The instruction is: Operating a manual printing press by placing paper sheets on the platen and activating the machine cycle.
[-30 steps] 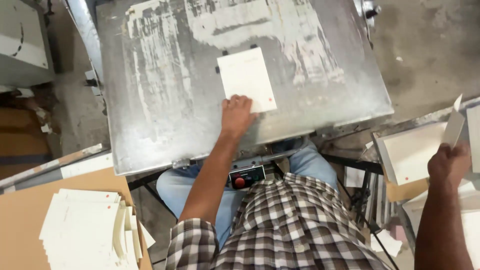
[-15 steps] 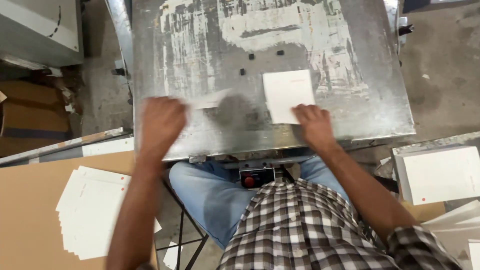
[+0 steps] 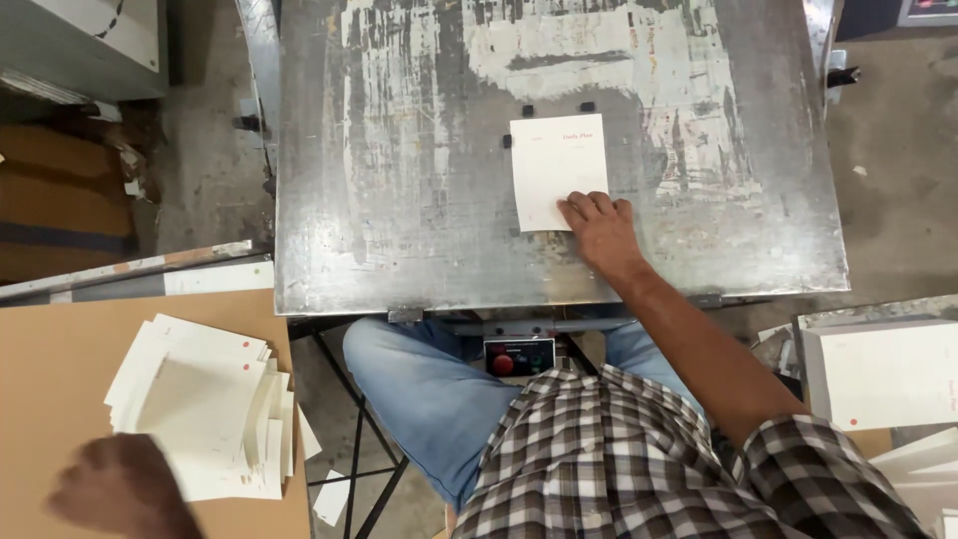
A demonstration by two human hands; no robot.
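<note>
Right hand [image 3: 599, 222] lies flat, fingers spread on the lower edge of the white card [image 3: 559, 172] on the metal tabletop [image 3: 399, 200]; thin, light and bendable, the card probably slides easily and lifts best by an edge; blurred left hand [image 3: 120, 489] hovers near the card stack [image 3: 205, 399], grip indiscernible.

White printed card [image 3: 558, 171]: upright rectangle, lies flat on the metal plate at about 12 o'clock from the seated person; small red print near its top right corner, too small to read.

Loose pile of white printed sheets [image 3: 205, 404]: fanned on brown board at 8 o'clock; small red dots show on some sheets.

Squared stack of white sheets [image 3: 886, 374]: at 3 o'clock, top sheet with a small red dot near its lower left corner and faint red print at the right edge.

Corner of a grey control panel [image 3: 930, 10]: at 1 o'clock, small red display spots, mostly cut off.
</note>
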